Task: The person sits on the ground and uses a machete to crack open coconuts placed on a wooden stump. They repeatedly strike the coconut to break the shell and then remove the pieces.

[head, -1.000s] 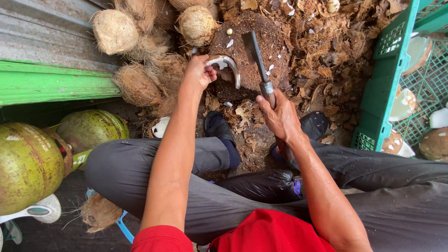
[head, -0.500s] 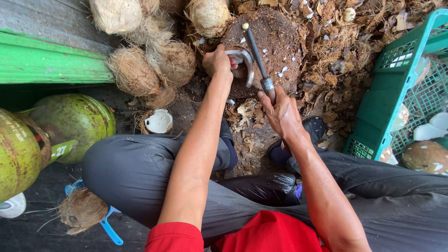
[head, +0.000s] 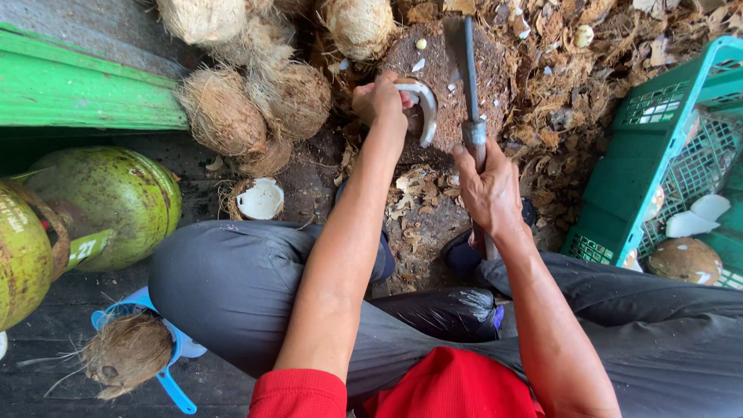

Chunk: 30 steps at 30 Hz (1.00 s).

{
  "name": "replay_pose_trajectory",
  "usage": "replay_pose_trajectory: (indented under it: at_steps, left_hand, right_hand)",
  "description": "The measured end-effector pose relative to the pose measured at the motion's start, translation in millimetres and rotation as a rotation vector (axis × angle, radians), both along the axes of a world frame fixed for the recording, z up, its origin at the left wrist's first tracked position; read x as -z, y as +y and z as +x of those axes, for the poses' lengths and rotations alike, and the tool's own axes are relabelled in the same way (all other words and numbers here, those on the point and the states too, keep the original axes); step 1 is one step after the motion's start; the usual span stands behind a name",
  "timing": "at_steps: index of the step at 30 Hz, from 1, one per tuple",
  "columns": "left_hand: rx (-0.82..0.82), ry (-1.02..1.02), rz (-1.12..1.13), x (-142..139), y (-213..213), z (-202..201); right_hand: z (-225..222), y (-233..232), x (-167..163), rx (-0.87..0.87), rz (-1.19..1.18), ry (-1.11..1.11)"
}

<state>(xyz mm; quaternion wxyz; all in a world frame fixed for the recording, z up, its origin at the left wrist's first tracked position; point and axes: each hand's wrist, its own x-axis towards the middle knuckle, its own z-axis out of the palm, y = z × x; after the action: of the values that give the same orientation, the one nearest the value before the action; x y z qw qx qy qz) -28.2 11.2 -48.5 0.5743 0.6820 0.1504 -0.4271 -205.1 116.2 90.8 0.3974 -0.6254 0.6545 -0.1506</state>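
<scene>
Left hand: fingers clamped on the coconut piece, now pressed on the chopping block.
Right hand: fingers closed round the cleaver, now raised nearer.
Reading: a cut is judged imminent.

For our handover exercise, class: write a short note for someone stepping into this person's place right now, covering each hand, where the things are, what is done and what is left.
Left hand: holds a curved white coconut piece on the dark round chopping block.
Right hand: grips the long steel cleaver, blade resting on the block.
Done: white pieces lie in the green plastic crate.
Left: brown husked coconuts piled beyond the block.
</scene>
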Motion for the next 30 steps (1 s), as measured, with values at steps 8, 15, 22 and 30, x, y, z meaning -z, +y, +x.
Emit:
replay_pose_trajectory:
  at_steps: [8, 15, 22, 30]
  left_hand:
    - [-0.028, 0.005, -0.062, 4.5, -2.6, 1.9]
    - [-0.044, 0.073, -0.054, -1.7, -1.4, -0.7]
    - [-0.054, 0.062, -0.041, -3.5, -7.1, -5.1]
    - [-0.042, 0.010, -0.009, 5.9, -2.2, -2.1]
  right_hand:
    - [12.2, -4.3, 18.2, -0.074, 0.277, 0.055]
    - [-3.8, -7.1, 1.3, -0.032, 0.183, 0.088]
    - [-7.5, -11.1, 38.5, -0.160, 0.143, 0.190]
    - [-11.2, -11.5, 17.6, -0.028, 0.139, 0.058]
